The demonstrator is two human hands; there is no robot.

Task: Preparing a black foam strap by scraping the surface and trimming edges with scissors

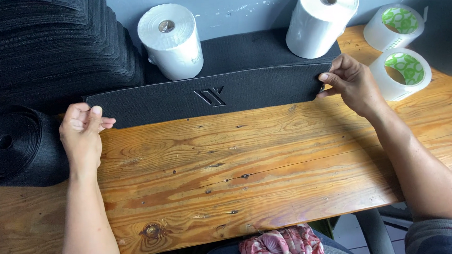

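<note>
A long black textured panel (209,94) with an embossed emblem at its middle stretches across the back of the wooden table (248,166). My left hand (82,133) grips its left end, thumb on top. My right hand (351,83) pinches its right end between thumb and fingers. The panel seems held just above the table, tilted toward me. Behind it lies another black panel (253,49).
Two white film rolls (171,40) (322,18) stand on the back panel. Two clear tape rolls (404,73) (394,25) sit at the right. A tall stack of black panels (49,43) and a black strap roll (13,144) fill the left.
</note>
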